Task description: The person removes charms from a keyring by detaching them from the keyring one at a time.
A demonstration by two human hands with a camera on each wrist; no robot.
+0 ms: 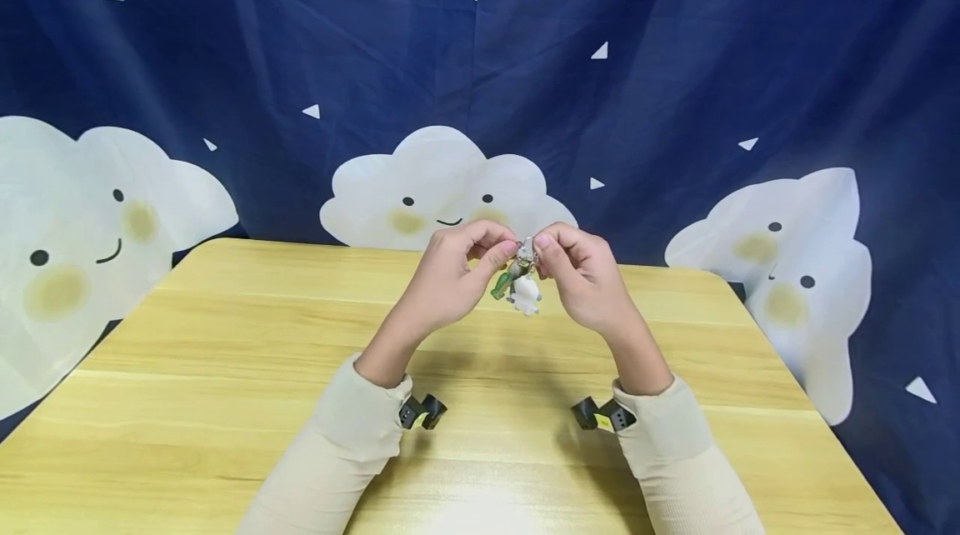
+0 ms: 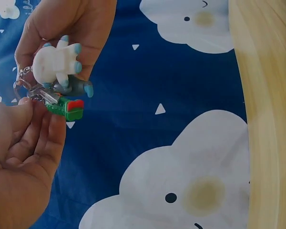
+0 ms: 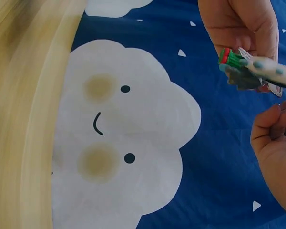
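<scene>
Above the table, both hands hold a keychain by its metal ring, fingertips meeting near the top. My left hand pinches it between thumb and forefinger. Opposite it, the thumb and fingers of my right hand pinch the right side. Several small charms dangle below: a white figure with blue tips, a green piece with a red part, and a grey one partly hidden behind the white figure. A shiny metal piece lies among them. In the right wrist view the white figure looks blurred.
A light wood-grain table spreads beneath the hands. Behind it hangs a dark blue curtain printed with smiling clouds and white triangles. Each cuff carries a small black camera, one on the left wrist and one on the right.
</scene>
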